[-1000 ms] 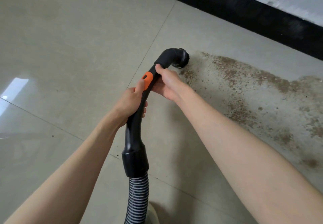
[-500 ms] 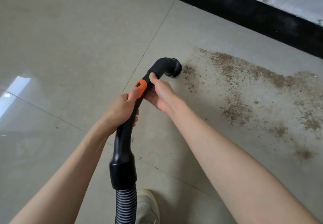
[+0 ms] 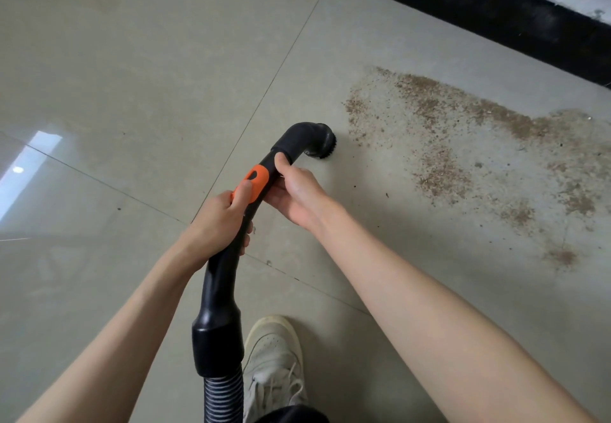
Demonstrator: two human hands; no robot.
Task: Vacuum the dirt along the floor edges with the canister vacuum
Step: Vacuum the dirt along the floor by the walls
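A black curved vacuum handle point(image 3: 220, 284) with an orange switch point(image 3: 256, 179) ends in a round brush nozzle point(image 3: 322, 145) that points down at the grey tiled floor. My left hand point(image 3: 218, 224) grips the handle, thumb on the orange switch. Just ahead of the switch, my right hand point(image 3: 297, 196) holds the tube with its thumb on top. A ribbed hose point(image 3: 223, 399) runs down out of the frame. Brown dirt point(image 3: 463, 145) lies spread on the floor right of the nozzle, a short gap away.
A black skirting board point(image 3: 496, 9) runs along the wall at the top right, beyond the dirt. My white shoe point(image 3: 274, 363) stands under the handle at the bottom. Bare tiles point(image 3: 115, 75) extend to the left, with a window reflection at the left edge.
The nozzle has pulled back toward me and away from the dirt's left edge. Both hands keep their grip. My shoe has come into view.
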